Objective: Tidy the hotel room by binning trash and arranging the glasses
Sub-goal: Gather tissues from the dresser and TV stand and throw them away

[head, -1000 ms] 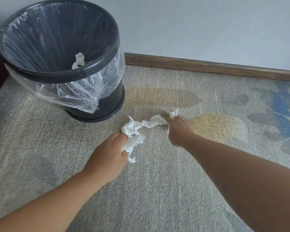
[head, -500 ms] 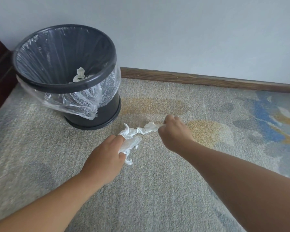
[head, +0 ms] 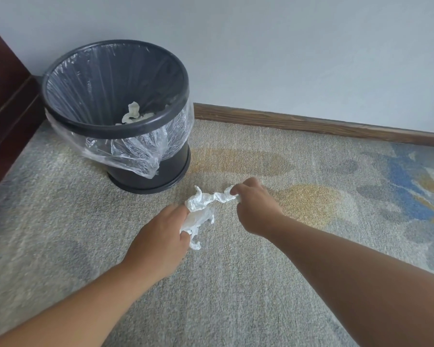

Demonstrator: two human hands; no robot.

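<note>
Our left hand [head: 161,242] and right hand [head: 254,205] both grip the crumpled tissue [head: 201,207] on open carpet [head: 236,284] near the bin [head: 115,126]; our fingertips are hidden.

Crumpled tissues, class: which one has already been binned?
The pale tissue lying inside the lined black bin. The white tissue is outside it, over the carpet, gripped by the left hand and the right hand.

Both bare forearms reach forward and down. The left hand [head: 158,242] and the right hand [head: 254,209], knuckles up, each pinch crumpled white tissue paper [head: 201,206] with curled fingers.
</note>
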